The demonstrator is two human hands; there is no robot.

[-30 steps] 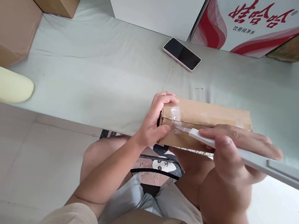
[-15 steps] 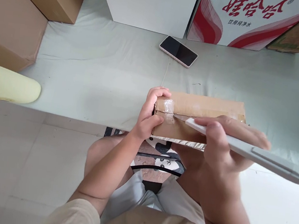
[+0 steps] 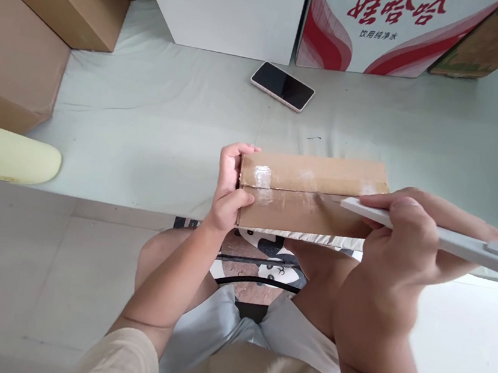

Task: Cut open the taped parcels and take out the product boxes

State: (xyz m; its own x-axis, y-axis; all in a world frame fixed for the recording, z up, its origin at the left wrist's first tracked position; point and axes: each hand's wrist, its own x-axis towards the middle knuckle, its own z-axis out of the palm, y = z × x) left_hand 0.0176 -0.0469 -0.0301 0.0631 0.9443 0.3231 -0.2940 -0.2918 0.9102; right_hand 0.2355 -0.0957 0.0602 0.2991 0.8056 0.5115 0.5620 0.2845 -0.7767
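Note:
A brown cardboard box (image 3: 291, 210) lies at the front edge of the cloth-covered table, with a seam along its top and clear tape pieces across it. My left hand (image 3: 233, 190) grips the box's left end, thumb on the near side and fingers at the far side. In my right hand (image 3: 415, 237), closed around it, is a white utility knife (image 3: 368, 211). Its blade, partly blurred, points left at the seam near the middle of the box.
Beyond the box a phone (image 3: 283, 86) lies on the table (image 3: 155, 138). A white box (image 3: 238, 10) and a red-and-white carton (image 3: 383, 52) stand behind it. Brown boxes (image 3: 85, 3) and a yellow rounded object (image 3: 12, 151) are at the left.
The knife in my right hand has moved right along the seam, from the left tape piece towards the middle of the box. My left hand still holds the box's left end.

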